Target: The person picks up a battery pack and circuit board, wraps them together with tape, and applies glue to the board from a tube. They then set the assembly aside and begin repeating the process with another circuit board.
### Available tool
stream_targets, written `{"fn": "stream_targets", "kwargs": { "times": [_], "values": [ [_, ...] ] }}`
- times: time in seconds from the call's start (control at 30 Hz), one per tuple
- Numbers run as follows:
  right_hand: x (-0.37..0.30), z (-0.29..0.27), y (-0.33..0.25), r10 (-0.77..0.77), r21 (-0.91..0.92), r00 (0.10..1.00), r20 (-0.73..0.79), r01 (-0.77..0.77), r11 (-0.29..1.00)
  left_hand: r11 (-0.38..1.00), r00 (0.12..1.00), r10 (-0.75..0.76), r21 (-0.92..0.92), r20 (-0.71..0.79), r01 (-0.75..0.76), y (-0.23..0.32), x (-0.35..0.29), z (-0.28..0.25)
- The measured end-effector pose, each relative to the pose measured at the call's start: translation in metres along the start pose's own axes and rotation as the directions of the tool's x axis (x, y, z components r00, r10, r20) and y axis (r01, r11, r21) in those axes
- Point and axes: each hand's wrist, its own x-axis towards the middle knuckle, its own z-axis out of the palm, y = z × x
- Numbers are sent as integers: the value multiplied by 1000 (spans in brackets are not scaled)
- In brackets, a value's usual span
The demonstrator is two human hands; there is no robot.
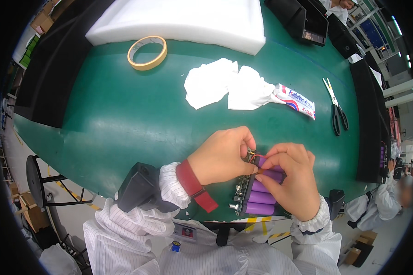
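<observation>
A battery pack of purple cylindrical cells (260, 197) with a circuit board (241, 185) along its left side lies near the table's front edge. My left hand (225, 156) grips the upper end of the pack, index finger over the board's far end and thumb against its inner side. Over the cells, my right hand (293, 176) is closed, thumb and index finger pinched together close to my left thumb. What sits in that pinch is too small to make out. A thin red wire (259, 156) curves between the two hands at the top of the pack.
Beyond my hands on the green table (124, 114) lie crumpled white tissue (211, 82), a white tube (296, 101), scissors (336, 107) and a yellow tape roll (147, 64). White foam (183, 23) sits at the back. Black bins (55, 68) border the left; a black stool (36, 183) stands below.
</observation>
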Motion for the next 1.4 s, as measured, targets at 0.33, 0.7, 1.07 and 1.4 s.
{"fn": "stream_targets", "kwargs": {
  "times": [0.33, 0.7, 1.07, 1.4],
  "values": [
    [-3, 2, -7, -25, -105, 998, -57, 19, 994, 1000, 1000, 19, 17, -9, -19, -1, 0, 1],
    [2, -2, -1, 13, -9, 1000, -4, -13, 1000, 1000, 1000, -9, -6, 5, 9, -1, 0, 0],
    [7, 0, -2, -29, -40, 999, -17, 28, 999, 999, 999, 32, 5, -37, -32, -1, 0, 1],
    [11, -1, -3, -35, -99, 999, 24, 37, 994, 999, 1000, 6, 47, -22, -5, 3, -2, 9]
  ]
}}
